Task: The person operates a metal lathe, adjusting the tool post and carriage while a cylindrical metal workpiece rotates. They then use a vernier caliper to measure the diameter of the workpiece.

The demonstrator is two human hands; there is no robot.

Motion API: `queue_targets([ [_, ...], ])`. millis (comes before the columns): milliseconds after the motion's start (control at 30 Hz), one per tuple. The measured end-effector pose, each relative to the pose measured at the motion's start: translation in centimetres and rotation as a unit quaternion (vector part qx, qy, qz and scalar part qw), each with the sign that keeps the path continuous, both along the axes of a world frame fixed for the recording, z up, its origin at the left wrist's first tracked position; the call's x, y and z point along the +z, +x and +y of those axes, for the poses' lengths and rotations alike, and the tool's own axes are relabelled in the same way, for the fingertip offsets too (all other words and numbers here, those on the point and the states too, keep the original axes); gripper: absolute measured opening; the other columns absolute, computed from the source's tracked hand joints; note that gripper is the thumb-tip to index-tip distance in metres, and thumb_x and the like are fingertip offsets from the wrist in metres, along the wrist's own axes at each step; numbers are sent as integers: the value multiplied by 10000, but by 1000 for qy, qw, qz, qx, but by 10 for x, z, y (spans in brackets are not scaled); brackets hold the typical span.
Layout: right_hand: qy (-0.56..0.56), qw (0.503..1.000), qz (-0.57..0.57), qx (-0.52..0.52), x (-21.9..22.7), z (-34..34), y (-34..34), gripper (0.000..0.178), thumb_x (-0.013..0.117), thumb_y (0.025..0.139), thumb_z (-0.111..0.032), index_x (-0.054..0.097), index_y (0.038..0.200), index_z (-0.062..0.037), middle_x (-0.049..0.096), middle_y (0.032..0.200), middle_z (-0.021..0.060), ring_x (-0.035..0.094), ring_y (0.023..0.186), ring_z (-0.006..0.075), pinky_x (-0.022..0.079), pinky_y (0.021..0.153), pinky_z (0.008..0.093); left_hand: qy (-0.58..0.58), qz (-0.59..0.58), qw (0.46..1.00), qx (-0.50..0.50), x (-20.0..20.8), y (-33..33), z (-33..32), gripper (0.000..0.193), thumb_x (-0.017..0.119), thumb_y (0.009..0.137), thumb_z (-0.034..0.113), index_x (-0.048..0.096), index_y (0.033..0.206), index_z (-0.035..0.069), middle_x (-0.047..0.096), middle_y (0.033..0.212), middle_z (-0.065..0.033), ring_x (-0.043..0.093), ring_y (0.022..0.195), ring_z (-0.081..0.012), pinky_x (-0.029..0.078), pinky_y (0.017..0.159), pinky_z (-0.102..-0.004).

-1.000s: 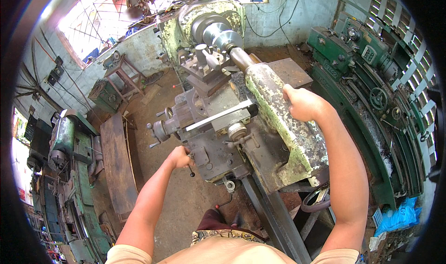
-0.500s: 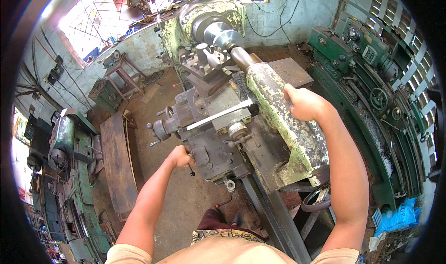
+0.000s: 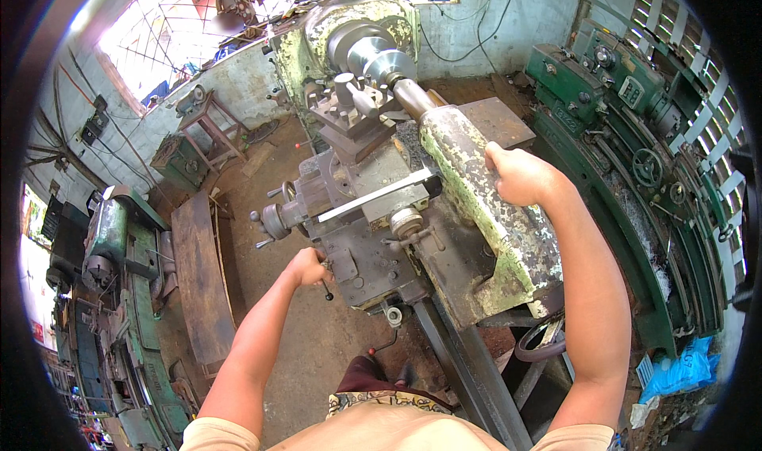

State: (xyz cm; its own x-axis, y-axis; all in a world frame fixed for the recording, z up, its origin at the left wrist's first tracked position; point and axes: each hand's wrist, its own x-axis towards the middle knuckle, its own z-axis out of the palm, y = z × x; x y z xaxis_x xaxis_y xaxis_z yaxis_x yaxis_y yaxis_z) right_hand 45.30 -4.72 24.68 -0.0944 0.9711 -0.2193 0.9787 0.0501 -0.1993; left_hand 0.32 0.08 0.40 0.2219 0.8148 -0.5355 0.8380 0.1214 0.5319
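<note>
So the main thing here is the big lathe's tailstock (image 3: 508,233), patchy pale green and worn, angled right in front of the person. Its quill (image 3: 413,99) sticks out of the far end and lines up with a shiny stepped metal piece (image 3: 386,63) at the chuck (image 3: 353,44) beyond the tailstock. My guess is it's there to prop up the piece's free end, though I can't make out the actual contact.

Right hand (image 3: 522,176) sits on top of the tailstock's right side, fingers curled in and mostly hidden. Can't tell if it's gripping something or just leaning there; looks like a brace to me. That arm comes up alongside the tailstock with the elbow bowed out.

Left hand (image 3: 308,268) is well left of the tailstock, closed round a lever (image 3: 329,296) whose dark ball knob pokes out below the fist. Forearm's angled up and inward, elbow fairly straight, so the 2 arms spread wide, probably for balance and reach.

The lever's on the carriage (image 3: 373,280), just left of the tailstock. A pale flat bar (image 3: 373,197) lies across it. The toolpost (image 3: 345,106) is left of the tailstock's far end, presumably so a tool can get near the piece.
</note>
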Motion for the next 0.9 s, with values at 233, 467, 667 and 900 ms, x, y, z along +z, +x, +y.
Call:
queue_targets([
  [233, 0, 1000, 8, 0, -1, 0, 1, 399, 587, 871, -32, 532, 1267, -13, 700, 1154, 275, 656, 1142, 442, 519, 983, 504, 3, -1, 1000, -1, -2, -1, 1, 265, 857, 694, 90, 736, 878, -56, 721, 717, -87, 712, 625, -158, 590, 589, -328],
  [467, 6, 1000, 6, 10, -4, 2, 4, 396, 588, 875, -39, 527, 1265, -9, 703, 1137, 280, 660, 1128, 446, 523, 972, 510, 5, 0, 1000, -4, -4, -2, 1, 260, 846, 697, 96, 740, 881, -54, 722, 721, -82, 712, 626, -153, 591, 590, -320],
  [667, 4, 1000, -1, 6, -5, 2, 4, 395, 584, 879, -39, 524, 1269, -8, 703, 1139, 277, 660, 1132, 445, 523, 972, 512, 0, 1, 1000, -6, -5, -3, 2, 274, 839, 698, 99, 737, 890, -67, 728, 736, -84, 721, 644, -160, 598, 602, -320],
  [900, -2, 1000, -2, -3, -3, 1, 2, 387, 582, 884, -31, 524, 1266, -15, 700, 1156, 270, 659, 1139, 437, 521, 974, 507, 3, 11, 1000, -10, -7, -3, 3, 296, 844, 692, 93, 735, 909, -75, 734, 749, -87, 729, 654, -172, 606, 616, -327],
])
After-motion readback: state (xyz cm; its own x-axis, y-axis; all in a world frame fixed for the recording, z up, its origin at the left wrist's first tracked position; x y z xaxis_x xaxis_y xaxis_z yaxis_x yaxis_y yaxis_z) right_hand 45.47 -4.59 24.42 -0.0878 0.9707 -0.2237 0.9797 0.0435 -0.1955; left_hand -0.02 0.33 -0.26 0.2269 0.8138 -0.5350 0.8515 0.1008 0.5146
